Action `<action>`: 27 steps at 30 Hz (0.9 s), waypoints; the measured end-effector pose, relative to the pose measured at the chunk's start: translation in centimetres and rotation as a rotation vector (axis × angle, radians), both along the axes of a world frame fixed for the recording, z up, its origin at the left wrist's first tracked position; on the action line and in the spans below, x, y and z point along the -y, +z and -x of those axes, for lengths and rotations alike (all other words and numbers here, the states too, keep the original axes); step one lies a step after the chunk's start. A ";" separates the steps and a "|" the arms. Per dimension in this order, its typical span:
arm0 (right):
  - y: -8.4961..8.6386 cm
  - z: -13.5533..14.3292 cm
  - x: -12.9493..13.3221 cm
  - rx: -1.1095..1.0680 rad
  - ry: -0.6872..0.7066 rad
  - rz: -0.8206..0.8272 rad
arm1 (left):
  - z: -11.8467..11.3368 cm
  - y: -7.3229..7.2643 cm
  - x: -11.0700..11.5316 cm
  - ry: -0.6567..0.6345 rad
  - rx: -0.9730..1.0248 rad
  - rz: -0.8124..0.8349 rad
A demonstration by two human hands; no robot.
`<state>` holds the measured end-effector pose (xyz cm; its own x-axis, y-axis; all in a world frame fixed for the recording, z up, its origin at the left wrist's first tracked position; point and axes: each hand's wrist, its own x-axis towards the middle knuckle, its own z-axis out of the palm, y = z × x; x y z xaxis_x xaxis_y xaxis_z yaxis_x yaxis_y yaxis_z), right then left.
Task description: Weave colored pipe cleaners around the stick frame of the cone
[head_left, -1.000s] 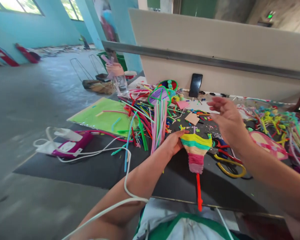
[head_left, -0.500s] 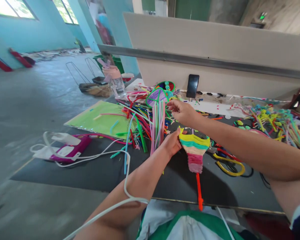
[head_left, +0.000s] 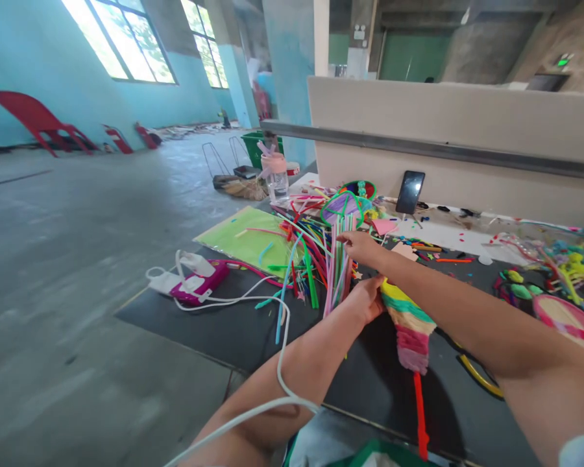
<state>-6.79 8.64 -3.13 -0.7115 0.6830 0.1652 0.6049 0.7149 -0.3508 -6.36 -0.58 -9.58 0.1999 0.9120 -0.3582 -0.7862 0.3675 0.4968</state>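
My left hand (head_left: 371, 299) is closed on the upper left edge of a striped pipe-cleaner craft (head_left: 409, 318). Its bands run yellow, teal, cream, magenta and mauve, narrowing to a single red-orange stem (head_left: 420, 412) that points toward me. My right forearm covers part of its top. Beyond it, my right hand (head_left: 363, 248) is at a standing bundle of pastel pipe cleaners (head_left: 339, 259), its fingers bent and the fingertips closed at the strands. Loose pipe cleaners (head_left: 312, 279) in green, red and blue lie left of the bundle.
A white cable (head_left: 285, 350) crosses over my left forearm from a purple-and-white power strip (head_left: 199, 285). Behind are a green sheet pack (head_left: 246, 240), a bottle (head_left: 276, 178), a purple craft piece with a green rim (head_left: 341, 207) and a phone (head_left: 411, 192) leaning on the partition (head_left: 448, 117).
My right hand has moved from just right of the pastel bundle onto it, its fingers closing. The striped craft has tilted in my left hand. The camera view has swung left and up.
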 end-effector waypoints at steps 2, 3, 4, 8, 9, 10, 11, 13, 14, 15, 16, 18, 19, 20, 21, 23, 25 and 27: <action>-0.9 0.6 -0.3 0.071 0.005 0.004 | -0.1 0.1 0.1 0.005 0.006 -0.027; -1.3 0.8 -0.5 0.094 0.005 0.009 | -0.2 0.1 0.2 0.007 0.013 -0.043; -1.6 0.9 -0.6 0.111 0.007 0.011 | -0.2 0.1 0.2 0.005 0.020 -0.056; -1.8 0.7 -1.4 0.169 0.028 -0.004 | -0.2 -0.4 0.0 0.024 0.035 -0.072; -1.7 0.4 -1.6 0.177 0.033 -0.015 | -0.2 -0.5 0.0 0.028 0.039 -0.073; -1.7 0.0 -1.8 0.183 0.038 -0.029 | -0.2 -0.6 -0.1 0.027 0.041 -0.072; -1.7 -0.5 -2.1 0.184 0.037 -0.046 | -0.1 -0.6 -0.1 0.021 0.042 -0.068; -1.7 -1.6 -2.6 0.187 0.040 -0.068 | 0.0 -0.7 0.0 0.002 0.031 -0.044; -1.8 -2.1 -2.8 0.192 0.040 -0.072 | 0.0 -0.7 0.0 -0.006 0.022 -0.032; -1.9 -2.5 -3.0 0.196 0.036 -0.074 | 0.0 -0.6 0.0 -0.014 0.014 -0.025; -2.0 -2.8 -3.1 0.196 0.028 -0.074 | 0.1 -0.6 0.1 -0.020 0.009 -0.021; -1.9 -3.0 -3.0 0.176 0.007 -0.082 | 0.1 -0.5 0.2 -0.027 0.006 -0.014; -1.8 -2.9 -2.8 0.158 0.002 -0.088 | 0.1 -0.5 0.1 -0.029 0.008 -0.012; -1.6 -2.6 -2.5 0.140 0.006 -0.093 | 0.1 -0.5 0.1 -0.026 0.011 -0.012; -1.4 -2.3 -2.0 0.133 0.015 -0.096 | 0.0 -0.5 0.1 -0.021 0.014 -0.018; -0.8 -1.6 -1.1 0.163 0.043 -0.083 | -0.1 -0.5 0.0 -0.010 0.020 -0.037; -0.4 -0.9 -0.2 0.234 0.032 -0.066 | -0.1 -0.6 -0.1 0.004 0.014 -0.039; -0.2 -0.2 0.3 0.291 -0.020 -0.040 | -0.2 -0.4 0.0 0.014 0.011 -0.040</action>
